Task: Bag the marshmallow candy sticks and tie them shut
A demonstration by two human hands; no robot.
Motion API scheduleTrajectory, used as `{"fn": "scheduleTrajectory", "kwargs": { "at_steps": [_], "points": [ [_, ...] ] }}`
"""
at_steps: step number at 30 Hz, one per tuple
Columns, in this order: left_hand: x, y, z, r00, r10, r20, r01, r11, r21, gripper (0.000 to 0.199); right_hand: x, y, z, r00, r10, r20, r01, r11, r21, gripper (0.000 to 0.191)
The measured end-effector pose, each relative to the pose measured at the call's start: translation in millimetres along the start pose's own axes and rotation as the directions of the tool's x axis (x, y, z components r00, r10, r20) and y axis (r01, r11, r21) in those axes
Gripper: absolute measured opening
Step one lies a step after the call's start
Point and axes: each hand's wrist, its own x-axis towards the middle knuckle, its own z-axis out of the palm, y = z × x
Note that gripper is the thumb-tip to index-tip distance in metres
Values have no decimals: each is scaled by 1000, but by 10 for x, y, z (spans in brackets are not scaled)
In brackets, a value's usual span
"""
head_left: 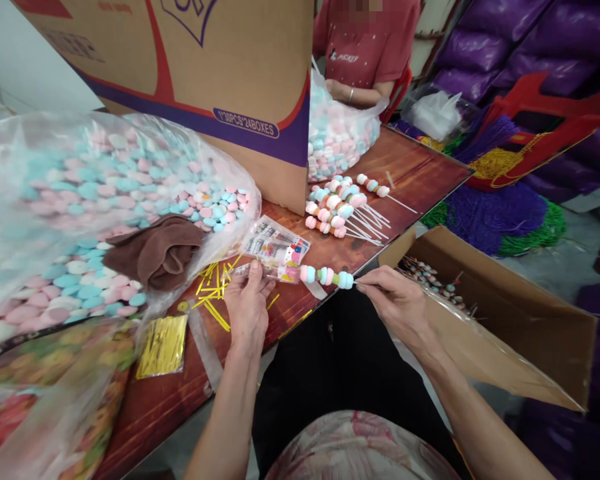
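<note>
My right hand [397,300] pinches the white stick of a marshmallow skewer [327,277], which has pink, blue and white pieces threaded on it. The skewer points left, its tip at the mouth of a clear printed plastic bag [285,272]. That bag is held between the thumb and fingers of my left hand [249,297]. More printed bags [270,240] lie flat on the table just beyond. Several finished skewers [337,203] are stacked behind, sticks toward the right. Yellow twist ties [213,293] are scattered beside my left hand.
Large clear sacks of marshmallows [145,160] cover the left, with a brown cloth [155,250] on top. A packet of gold ties [163,347] lies in front. A tall carton [220,80] stands behind. An open box [505,300] holds skewers at right. Another person [365,53] sits opposite.
</note>
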Motion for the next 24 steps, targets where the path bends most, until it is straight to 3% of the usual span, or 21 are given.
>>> {"fn": "scheduleTrajectory", "kwargs": {
  "at_steps": [9,14,19,24],
  "points": [
    [-38,-34,30,998,-29,-55,25,998,-62,38,-119,-97,120,992,40,-117,-30,996,85,10],
    [-51,-33,43,999,-44,8,44,998,-54,38,-128,-45,97,999,-38,-35,38,999,-9,12],
    [-50,-17,48,995,85,50,-87,996,21,36,-99,-54,-3,989,-148,18,147,946,-288,16],
    [-59,-49,56,963,265,50,-269,951,153,29,-92,-102,-5,985,-170,34,172,939,-297,16]
  ]
}}
